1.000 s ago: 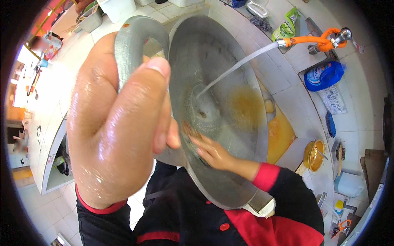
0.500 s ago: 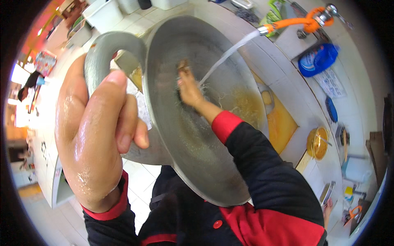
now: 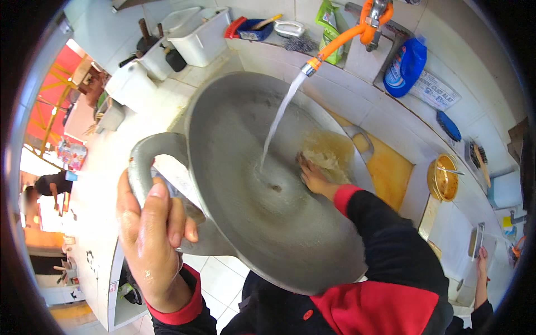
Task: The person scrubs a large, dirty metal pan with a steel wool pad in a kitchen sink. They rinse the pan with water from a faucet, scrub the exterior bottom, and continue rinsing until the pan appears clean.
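A large grey metal wok (image 3: 268,223) is tilted under a stream of water from an orange hose (image 3: 346,33). My left hand (image 3: 151,234), wet, grips the wok's looped side handle (image 3: 148,159). My right hand (image 3: 312,176) is inside the wok, pressing a pale scrub pad (image 3: 329,153) against the metal near the middle. The water lands just left of that hand.
White tiled counter runs along the back with a white tub (image 3: 204,36), a blue detergent bottle (image 3: 405,67), a green packet (image 3: 329,22) and an orange bowl (image 3: 444,178). Another person's hand (image 3: 481,262) shows at the right, and a person stands far left (image 3: 47,184).
The wok has swung lower and farther from the camera. My right hand moved from the wok's upper centre down to the right side, scrubbing. My left hand dropped toward the lower left.
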Demonstrator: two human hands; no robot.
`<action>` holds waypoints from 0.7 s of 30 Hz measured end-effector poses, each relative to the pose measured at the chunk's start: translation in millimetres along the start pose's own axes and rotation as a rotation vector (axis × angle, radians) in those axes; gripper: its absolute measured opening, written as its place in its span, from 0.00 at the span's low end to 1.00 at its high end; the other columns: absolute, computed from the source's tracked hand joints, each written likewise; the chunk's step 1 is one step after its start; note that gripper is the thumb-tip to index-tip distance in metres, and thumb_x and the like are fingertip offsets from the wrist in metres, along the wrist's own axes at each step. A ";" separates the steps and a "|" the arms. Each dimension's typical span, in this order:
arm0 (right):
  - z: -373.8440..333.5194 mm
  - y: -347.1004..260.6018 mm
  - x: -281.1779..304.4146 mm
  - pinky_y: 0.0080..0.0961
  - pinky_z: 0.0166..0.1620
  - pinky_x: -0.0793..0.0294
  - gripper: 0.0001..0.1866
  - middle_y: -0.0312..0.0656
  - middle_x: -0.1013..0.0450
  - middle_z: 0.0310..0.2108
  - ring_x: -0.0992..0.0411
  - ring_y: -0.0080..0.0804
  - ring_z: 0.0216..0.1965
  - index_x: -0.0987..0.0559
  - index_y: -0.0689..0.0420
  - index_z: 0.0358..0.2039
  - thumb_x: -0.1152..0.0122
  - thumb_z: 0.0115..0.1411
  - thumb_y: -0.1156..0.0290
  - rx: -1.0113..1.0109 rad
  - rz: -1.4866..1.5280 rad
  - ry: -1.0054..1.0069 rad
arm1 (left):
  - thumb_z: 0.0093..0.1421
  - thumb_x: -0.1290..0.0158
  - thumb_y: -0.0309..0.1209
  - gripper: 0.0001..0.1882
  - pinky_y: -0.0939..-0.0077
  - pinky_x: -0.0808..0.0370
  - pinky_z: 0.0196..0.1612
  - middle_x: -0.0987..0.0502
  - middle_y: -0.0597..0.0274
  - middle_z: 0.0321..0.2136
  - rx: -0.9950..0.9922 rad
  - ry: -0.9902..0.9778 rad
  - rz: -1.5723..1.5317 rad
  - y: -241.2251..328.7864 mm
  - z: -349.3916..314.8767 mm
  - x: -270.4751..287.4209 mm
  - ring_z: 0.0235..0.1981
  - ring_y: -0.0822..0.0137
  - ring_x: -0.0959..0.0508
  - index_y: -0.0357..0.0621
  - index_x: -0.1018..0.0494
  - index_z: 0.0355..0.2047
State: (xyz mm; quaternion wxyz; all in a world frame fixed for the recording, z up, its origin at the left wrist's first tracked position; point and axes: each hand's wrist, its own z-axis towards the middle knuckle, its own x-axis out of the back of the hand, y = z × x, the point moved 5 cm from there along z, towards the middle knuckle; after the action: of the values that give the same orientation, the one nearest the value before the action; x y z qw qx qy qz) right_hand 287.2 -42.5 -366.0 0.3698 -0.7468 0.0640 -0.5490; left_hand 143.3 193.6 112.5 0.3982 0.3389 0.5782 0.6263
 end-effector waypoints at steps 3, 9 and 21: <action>109.2 -80.3 11.2 0.40 0.64 0.53 0.27 0.61 0.53 0.62 0.56 0.59 0.64 0.44 0.59 0.61 0.57 0.63 0.66 0.179 0.164 0.309 | 0.62 0.58 0.27 0.16 0.89 0.38 0.15 0.40 0.73 0.21 0.006 -0.056 0.053 4.3 1.4 -8.4 0.13 0.85 0.45 0.35 0.39 0.50; 50.4 -257.2 46.3 0.35 0.66 0.60 0.26 0.55 0.55 0.65 0.59 0.47 0.67 0.45 0.68 0.60 0.60 0.63 0.70 0.639 0.443 0.106 | 0.61 0.52 0.27 0.15 0.79 0.29 0.16 0.32 0.63 0.18 -0.043 -0.110 0.199 -4.0 2.1 24.5 0.12 0.73 0.28 0.33 0.43 0.42; 61.4 -108.8 -12.4 0.41 0.62 0.50 0.22 0.59 0.39 0.55 0.44 0.58 0.58 0.37 0.66 0.55 0.58 0.61 0.73 0.563 -0.067 0.080 | 0.61 0.54 0.31 0.14 0.75 0.31 0.17 0.32 0.57 0.17 -0.148 -0.140 0.231 -3.6 -6.8 13.2 0.14 0.69 0.27 0.34 0.43 0.37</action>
State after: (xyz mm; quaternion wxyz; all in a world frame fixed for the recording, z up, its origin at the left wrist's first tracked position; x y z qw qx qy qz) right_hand 301.8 71.5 -315.4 0.5415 -0.5943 -0.1011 -0.5860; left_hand 131.7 202.3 107.8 0.3867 0.4155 0.4584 0.6839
